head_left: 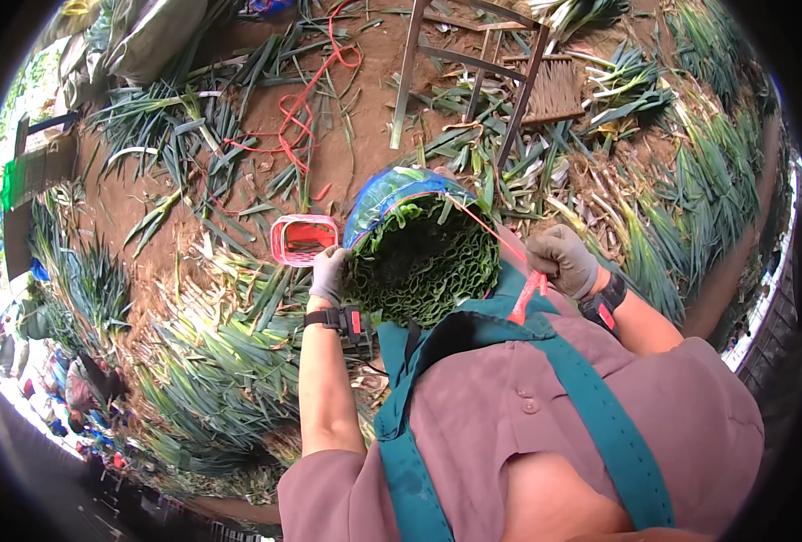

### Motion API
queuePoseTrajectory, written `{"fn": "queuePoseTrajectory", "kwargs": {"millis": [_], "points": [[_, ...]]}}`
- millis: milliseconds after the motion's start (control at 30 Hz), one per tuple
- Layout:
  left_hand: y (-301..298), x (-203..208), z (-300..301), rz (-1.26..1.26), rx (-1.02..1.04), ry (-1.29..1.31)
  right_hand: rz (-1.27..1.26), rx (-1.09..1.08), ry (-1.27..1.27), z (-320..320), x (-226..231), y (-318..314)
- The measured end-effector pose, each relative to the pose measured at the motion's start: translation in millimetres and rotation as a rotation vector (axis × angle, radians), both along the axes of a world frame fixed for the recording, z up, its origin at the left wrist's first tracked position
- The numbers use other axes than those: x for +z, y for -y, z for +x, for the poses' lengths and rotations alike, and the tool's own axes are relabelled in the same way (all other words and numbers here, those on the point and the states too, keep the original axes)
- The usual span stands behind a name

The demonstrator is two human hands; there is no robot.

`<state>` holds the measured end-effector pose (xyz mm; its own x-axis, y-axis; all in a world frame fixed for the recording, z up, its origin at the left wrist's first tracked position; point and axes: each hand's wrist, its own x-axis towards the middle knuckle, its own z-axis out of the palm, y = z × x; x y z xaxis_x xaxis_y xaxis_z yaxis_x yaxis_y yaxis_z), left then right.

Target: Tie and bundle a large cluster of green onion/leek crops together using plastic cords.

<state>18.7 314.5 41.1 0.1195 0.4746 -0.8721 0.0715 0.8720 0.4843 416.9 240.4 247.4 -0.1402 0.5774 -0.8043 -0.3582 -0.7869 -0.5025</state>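
A large round bundle of leeks rests against my front, its cut green leaf ends turned up toward me. Blue and clear plastic wrapping covers its far side. A red plastic strap runs along the rim to my right hand, which is gloved and closed around it. The strap's loose end hangs below that fist. My left hand, also gloved, presses its curled fingers to the bundle's left edge; the fingertips are partly hidden. Just beyond it is a pink-red plastic basket.
Loose leeks lie in heaps on the left, with more leeks along the right. A metal-legged stool frame and a bristled brush head are ahead. Tangled red strapping lies on the brown soil.
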Motion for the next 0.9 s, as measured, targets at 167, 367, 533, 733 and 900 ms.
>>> {"fn": "queuePoseTrajectory", "kwargs": {"millis": [167, 367, 533, 733, 900], "points": [[13.6, 21.6, 14.1, 0.195, -0.154, -0.389, 0.134, 0.01, 0.018, -4.3, -1.4, -1.9], [5.3, 77.5, 82.7, 0.725, -0.543, -0.886, 0.144, 0.082, 0.181, 22.8, 14.5, -0.4], [-0.8, 59.2, -11.2, 0.35, 0.578, -0.349, 0.134, -0.209, 0.099, 48.2, 9.3, -22.5], [90.3, 1.7, -12.4, 0.15, 0.322, -0.332, 0.098, -0.035, 0.068, 41.8, 1.9, -47.0], [93.8, -18.8, 26.0, 0.17, 0.415, -0.264, 0.03, 0.128, 0.097, 21.5, 17.7, -47.5]]}}
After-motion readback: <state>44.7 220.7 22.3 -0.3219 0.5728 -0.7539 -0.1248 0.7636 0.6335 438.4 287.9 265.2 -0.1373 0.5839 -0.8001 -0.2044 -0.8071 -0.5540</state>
